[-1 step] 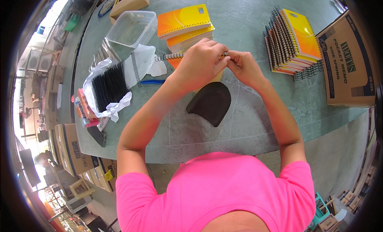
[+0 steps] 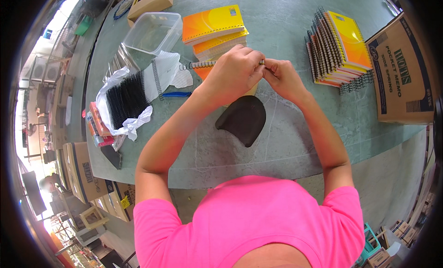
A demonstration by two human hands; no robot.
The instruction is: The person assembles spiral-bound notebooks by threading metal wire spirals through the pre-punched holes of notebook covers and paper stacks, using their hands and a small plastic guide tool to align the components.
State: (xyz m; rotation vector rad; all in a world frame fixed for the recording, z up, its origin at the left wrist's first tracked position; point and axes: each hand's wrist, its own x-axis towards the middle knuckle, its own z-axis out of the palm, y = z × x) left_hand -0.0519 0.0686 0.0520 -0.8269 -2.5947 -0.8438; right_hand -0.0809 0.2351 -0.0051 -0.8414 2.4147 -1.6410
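Observation:
My left hand (image 2: 236, 73) is closed around a dark spiral binding coil (image 2: 199, 65), whose loose end sticks out to the left. Against it, my right hand (image 2: 282, 78) pinches the coil's other end between thumb and fingers. Beneath both hands lies a yellow-orange notebook (image 2: 252, 90), mostly covered by my left hand. A dark, half-round pad (image 2: 242, 120) rests on the table just nearer to me. Beyond my hands stand unbound memo pads (image 2: 213, 22) with punched holes along the edge.
Black coils (image 2: 125, 102) lie in white paper at left, by a blue tool (image 2: 177, 94) and a clear plastic tub (image 2: 154, 33). Spiral-bound notebooks (image 2: 346, 39) are stacked at right, beside a cardboard box (image 2: 401, 74). The grey-green table (image 2: 295, 150) has a curved near edge.
My hands stay in almost the same place. My left hand's fingers have shifted very slightly to the right along the coil.

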